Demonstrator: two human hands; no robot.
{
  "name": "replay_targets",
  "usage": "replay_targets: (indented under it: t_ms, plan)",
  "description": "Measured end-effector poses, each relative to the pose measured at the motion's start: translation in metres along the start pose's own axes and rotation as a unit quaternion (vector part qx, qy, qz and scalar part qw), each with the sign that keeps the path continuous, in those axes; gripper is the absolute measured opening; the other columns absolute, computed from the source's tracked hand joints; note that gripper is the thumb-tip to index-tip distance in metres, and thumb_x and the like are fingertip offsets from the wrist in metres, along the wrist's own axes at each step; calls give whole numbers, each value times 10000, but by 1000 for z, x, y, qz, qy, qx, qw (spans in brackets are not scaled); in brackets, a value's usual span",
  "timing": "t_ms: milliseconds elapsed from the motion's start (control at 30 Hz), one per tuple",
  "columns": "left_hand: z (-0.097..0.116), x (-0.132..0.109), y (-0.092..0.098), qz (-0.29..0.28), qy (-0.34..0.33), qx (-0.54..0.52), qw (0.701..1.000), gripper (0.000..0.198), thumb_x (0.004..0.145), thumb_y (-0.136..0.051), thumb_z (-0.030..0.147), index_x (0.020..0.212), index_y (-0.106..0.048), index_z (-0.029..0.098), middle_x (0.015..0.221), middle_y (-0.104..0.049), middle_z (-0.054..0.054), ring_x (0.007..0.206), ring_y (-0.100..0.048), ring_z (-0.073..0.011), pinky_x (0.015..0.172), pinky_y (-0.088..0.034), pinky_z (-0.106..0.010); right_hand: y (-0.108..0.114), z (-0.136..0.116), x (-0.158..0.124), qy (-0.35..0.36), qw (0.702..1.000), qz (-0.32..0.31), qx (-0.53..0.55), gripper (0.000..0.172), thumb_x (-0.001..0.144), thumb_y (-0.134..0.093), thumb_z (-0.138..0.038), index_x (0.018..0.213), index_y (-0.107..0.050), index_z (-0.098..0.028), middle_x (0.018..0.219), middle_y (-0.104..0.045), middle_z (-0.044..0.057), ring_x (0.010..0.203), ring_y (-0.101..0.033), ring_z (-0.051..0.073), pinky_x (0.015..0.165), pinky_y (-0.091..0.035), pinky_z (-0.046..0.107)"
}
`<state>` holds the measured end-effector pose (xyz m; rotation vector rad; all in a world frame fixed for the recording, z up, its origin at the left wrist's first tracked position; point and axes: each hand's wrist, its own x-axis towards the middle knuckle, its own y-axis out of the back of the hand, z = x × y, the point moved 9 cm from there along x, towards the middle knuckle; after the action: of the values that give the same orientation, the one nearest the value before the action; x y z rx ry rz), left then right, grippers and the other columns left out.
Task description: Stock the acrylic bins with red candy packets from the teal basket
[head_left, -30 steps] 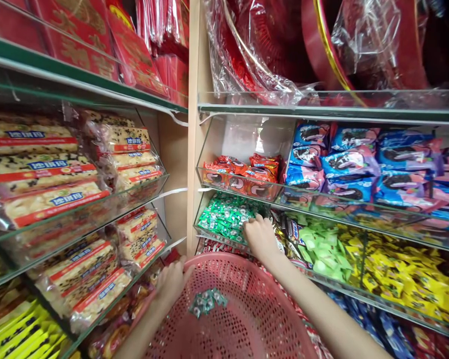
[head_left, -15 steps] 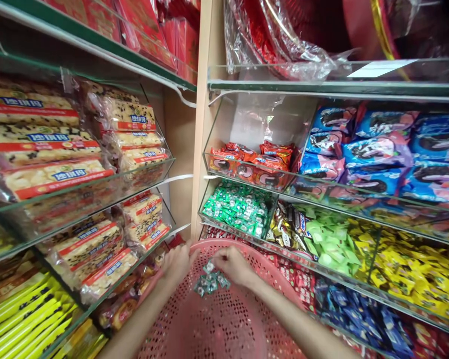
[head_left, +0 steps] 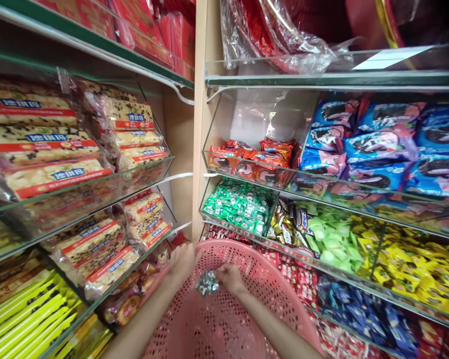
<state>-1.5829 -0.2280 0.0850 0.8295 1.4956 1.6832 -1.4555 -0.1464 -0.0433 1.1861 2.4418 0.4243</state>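
Gripping the rim of a pink perforated plastic basket [head_left: 279,284] is my left hand [head_left: 182,263], its fingers closed over the far left edge. My right hand [head_left: 231,279] is inside the basket, thumb and fingers pinched together at a small bunch of green-wrapped candies [head_left: 207,282]. How many of them the fingers grip is hard to see. The bunch shows against the basket's far inner wall. More candies of the same kind fill a glass-fronted bin [head_left: 243,204] just beyond the basket.
Packaged sesame pastries [head_left: 71,172] line the glass shelves on the left. To the right are blue biscuit packs [head_left: 376,144], red packs [head_left: 269,159], light green candies [head_left: 335,239], yellow candies [head_left: 422,274] and dark blue candies [head_left: 362,306]. A wooden post [head_left: 200,119] divides the shelves.
My right hand has moved slightly down, deeper into the basket. The green candies look more tightly bunched and lie a little further left. My left hand stays on the rim.
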Motion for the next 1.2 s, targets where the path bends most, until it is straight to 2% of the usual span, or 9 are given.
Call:
replay_targets:
  t_ms: [167,367,467,567,667,767,900,1067,1200]
  plan:
    - [1,-1,-1,-14,1,-5,1000,442,854,-294,465,1148,-488,198,980,-631,-129,925,-590,-230,777,-412,-312,23,-10,-5,47,993,77,-74,271,708,-562,-328,492,-511,-174,506,-550,-16,521,-483,105,511,-301,204]
    - [0,0,-1,6,-18,7,1000,461,853,-279,471,1140,-497,183,951,-645,-123,893,-603,-249,750,-426,-327,36,-49,-26,146,962,125,-192,395,826,-415,-417,505,-479,-196,478,-502,-15,459,-423,108,471,-232,230]
    - [3,1,1,20,-31,13,999,466,852,-273,473,1124,-512,179,937,-650,-121,871,-608,-263,717,-436,-337,44,-88,-45,210,948,128,-203,415,853,-369,-432,525,-468,-197,467,-478,-18,439,-402,106,465,-215,233]
    - [5,2,4,36,-38,13,999,472,855,-265,474,1131,-509,180,943,-648,-118,875,-606,-262,722,-433,-341,67,-142,-68,288,919,143,-226,399,882,-323,-422,606,-505,-197,514,-510,-17,476,-433,108,494,-252,221]
    - [2,0,5,38,-31,10,999,477,858,-252,482,1142,-498,188,939,-648,-116,874,-607,-259,727,-428,-343,102,-196,-81,356,866,194,-291,280,901,-323,-315,791,-549,-192,726,-596,16,679,-511,130,620,-316,216]
    - [-2,-2,4,27,-17,6,999,468,859,-263,476,1151,-490,191,954,-643,-121,884,-604,-247,740,-421,-328,127,-226,-70,344,806,231,-423,186,868,-390,-220,836,-568,-177,810,-604,54,804,-496,176,696,-322,260]
    - [-2,-3,4,23,-15,-2,1000,443,862,-274,461,1144,-489,197,966,-640,-122,899,-601,-230,763,-413,-312,137,-231,-43,301,759,202,-541,143,824,-468,-200,786,-601,-164,831,-610,78,856,-479,213,696,-320,297]
    - [-2,-3,2,21,-12,-4,1000,442,864,-264,456,1147,-482,195,958,-639,-116,894,-601,-243,749,-420,-325,134,-226,-37,301,756,155,-561,197,831,-482,-263,753,-632,-159,840,-613,83,887,-474,219,708,-325,307]
    - [-4,-3,0,9,0,-7,1000,444,865,-267,446,1158,-473,184,986,-627,-127,918,-591,-239,768,-410,-320,134,-224,-40,308,755,150,-558,174,810,-518,-272,773,-642,-156,884,-598,88,899,-469,214,714,-328,301]
